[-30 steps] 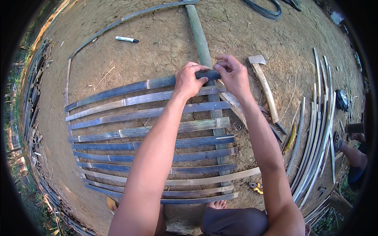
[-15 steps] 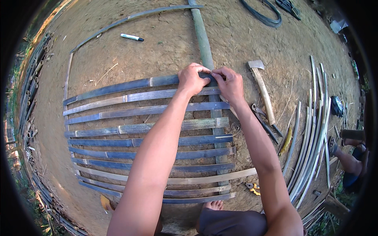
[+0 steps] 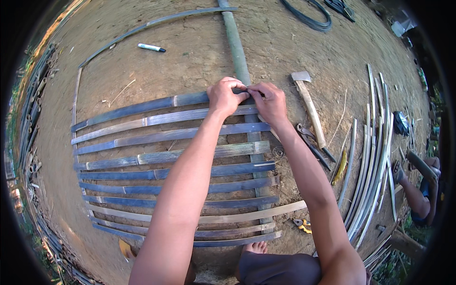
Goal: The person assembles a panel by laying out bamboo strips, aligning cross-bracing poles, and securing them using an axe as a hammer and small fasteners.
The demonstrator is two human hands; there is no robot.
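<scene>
Several split bamboo slats [image 3: 194, 156] lie side by side across an upright bamboo pole [image 3: 236, 50], forming a ladder-like frame on the ground. Both my hands meet where the farthest slat [image 3: 142, 109] crosses the pole. My left hand [image 3: 225, 96] rests over that slat, thumb and forefinger bent together at its right end. Beside it, my right hand [image 3: 269, 100] pinches with thumb and forefinger, the fingertips almost touching the left ones. Whatever sits between the fingertips is too small and covered to make out.
To the right lie a hatchet [image 3: 308, 107], dark-handled pincers [image 3: 312, 146], yellow-handled pliers [image 3: 302, 225] and a bundle of thin bamboo strips [image 3: 375, 166]. A marker [image 3: 151, 48] and a coil of dark strapping [image 3: 311, 21] lie farther off. Another person's leg [image 3: 417, 197] shows at the far right.
The whole scene has shifted a little to the left in view. My hands stay at the same crossing, the fingertips still close together with only small finger movements.
</scene>
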